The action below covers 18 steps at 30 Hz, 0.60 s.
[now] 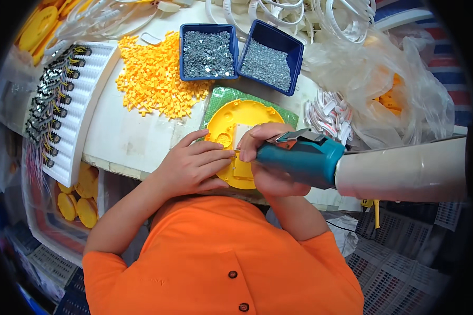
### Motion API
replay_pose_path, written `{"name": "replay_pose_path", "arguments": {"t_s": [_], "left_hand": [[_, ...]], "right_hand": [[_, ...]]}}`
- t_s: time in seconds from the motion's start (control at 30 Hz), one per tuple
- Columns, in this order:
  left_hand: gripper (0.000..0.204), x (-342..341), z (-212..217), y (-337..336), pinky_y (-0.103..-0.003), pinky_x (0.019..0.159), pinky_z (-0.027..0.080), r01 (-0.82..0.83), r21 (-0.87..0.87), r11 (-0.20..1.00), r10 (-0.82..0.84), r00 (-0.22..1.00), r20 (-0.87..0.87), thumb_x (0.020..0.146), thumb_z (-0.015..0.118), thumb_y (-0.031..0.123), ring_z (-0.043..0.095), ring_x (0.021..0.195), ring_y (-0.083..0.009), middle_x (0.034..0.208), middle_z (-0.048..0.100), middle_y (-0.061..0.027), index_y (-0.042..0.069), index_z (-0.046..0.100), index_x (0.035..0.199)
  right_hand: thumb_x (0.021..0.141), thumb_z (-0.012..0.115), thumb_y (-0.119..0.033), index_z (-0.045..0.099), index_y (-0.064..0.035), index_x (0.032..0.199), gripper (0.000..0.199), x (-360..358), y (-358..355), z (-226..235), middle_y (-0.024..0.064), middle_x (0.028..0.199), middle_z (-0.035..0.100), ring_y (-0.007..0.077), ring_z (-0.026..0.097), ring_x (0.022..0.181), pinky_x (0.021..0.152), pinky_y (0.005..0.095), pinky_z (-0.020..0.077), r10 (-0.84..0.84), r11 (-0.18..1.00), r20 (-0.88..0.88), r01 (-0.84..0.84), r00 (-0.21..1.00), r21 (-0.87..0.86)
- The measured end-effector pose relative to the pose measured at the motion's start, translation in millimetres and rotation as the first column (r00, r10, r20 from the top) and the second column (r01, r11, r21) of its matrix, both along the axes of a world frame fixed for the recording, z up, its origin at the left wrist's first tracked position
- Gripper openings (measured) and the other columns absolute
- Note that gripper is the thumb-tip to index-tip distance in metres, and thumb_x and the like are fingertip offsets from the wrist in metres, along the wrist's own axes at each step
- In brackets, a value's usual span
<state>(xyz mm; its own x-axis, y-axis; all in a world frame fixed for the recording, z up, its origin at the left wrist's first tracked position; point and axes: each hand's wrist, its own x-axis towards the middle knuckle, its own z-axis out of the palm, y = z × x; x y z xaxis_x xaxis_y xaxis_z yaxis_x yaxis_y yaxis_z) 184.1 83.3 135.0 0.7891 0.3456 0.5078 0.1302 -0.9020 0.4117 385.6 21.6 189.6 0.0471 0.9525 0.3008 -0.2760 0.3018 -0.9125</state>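
Note:
A round yellow plastic housing (247, 111) lies open side up on a green mat (219, 100) at the table's near edge. Across its left side rests my left hand (194, 164), fingers stretched and slightly spread. My right hand (278, 170) is wrapped round a teal electric screwdriver (312, 160), which lies nearly level and points left. Its tip is by the left fingertips, over the middle of the housing. A pale flat piece (242, 130) sits inside the housing, partly covered by my right fingers. Whether a screw is at the tip cannot be made out.
Two blue bins (181, 52) (298, 60) of small metal screws stand beyond the mat, beside a heap of small yellow parts (155, 73). A white ribbed tray (97, 63) holds wired components. White straps (328, 113) and a plastic bag (373, 89) lie right. A beige tube (399, 168) extends behind the screwdriver.

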Motion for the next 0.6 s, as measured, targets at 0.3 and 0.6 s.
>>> {"name": "replay_pose_path", "arguments": {"t_s": [0.3, 0.6], "left_hand": [[0.045, 0, -1, -1, -0.046, 0.114, 0.041, 0.01, -0.056, 0.998, -0.01, 1.0, 0.001, 0.083, 0.079, 0.046, 0.066, 0.118, -0.0172, 0.129, 0.071, 0.0019, 0.013, 0.071, 0.113], [0.043, -1, -1, 0, -0.046, 0.113, 0.042, 0.016, -0.031, 0.999, -0.016, 1.0, -0.005, 0.087, 0.073, 0.046, 0.065, 0.114, -0.0166, 0.125, 0.071, 0.0008, 0.012, 0.072, 0.112]], "right_hand": [[0.086, 0.034, -0.084, 0.052, 0.0083, 0.139, 0.108, 18, 34, 31, 0.0111, 0.079, 0.065, 0.0218, 0.06, 0.071, 0.075, 0.0373, 0.0486, -0.051, 0.988, -0.189, 0.077, 0.981, 0.135], [0.087, 0.03, -0.086, 0.056, 0.0076, 0.131, 0.106, 13, 53, -7, 0.013, 0.076, 0.064, 0.0218, 0.059, 0.069, 0.07, 0.0353, 0.0486, -0.079, 0.986, -0.153, 0.1, 0.985, 0.131]]}}
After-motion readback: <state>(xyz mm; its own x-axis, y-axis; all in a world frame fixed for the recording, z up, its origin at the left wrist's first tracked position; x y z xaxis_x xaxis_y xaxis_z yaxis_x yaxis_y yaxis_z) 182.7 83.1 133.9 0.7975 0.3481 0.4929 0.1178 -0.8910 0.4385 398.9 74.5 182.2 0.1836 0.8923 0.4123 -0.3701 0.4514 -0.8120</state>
